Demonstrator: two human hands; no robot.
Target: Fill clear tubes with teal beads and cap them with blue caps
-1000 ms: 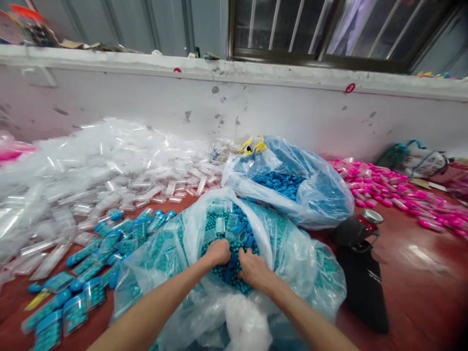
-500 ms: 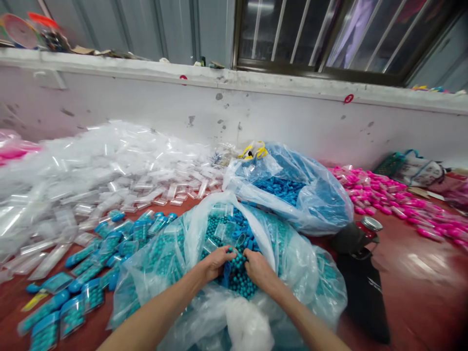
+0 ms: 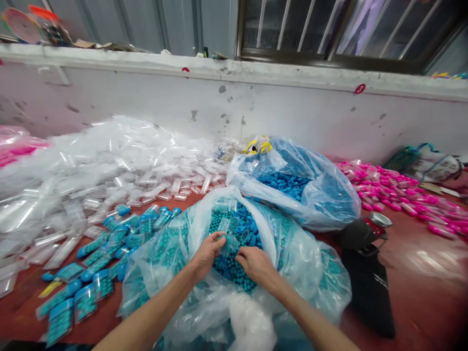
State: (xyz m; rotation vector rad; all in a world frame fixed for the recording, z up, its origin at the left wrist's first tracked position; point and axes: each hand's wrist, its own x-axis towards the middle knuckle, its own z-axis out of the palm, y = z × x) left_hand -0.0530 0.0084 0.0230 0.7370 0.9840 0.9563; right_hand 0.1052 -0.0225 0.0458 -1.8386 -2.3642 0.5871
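Observation:
A big clear plastic bag [image 3: 310,263] of teal beads [image 3: 239,275] lies open in front of me, with blue caps [image 3: 249,229] among the beads. Over its opening, my left hand [image 3: 209,251] pinches a clear plastic container [image 3: 230,243] at its left side. My right hand [image 3: 254,263] is just right of the container, low over the beads, its fingers closed; what they hold is too small to make out. Another clear container [image 3: 225,225] rests on the beads behind.
Bead-filled packs [image 3: 85,302] lie at left, before a heap of clear containers [image 3: 109,151]. Behind is a bag [image 3: 329,195] of blue caps. At right are pink packs [image 3: 402,195], a lidded jar [image 3: 380,220] and a black item [image 3: 369,287].
My left hand has risen slightly and moved left, and a clear container now shows between my hands. The blue piece seen below my fingers is gone from view. The camera view has shifted slightly.

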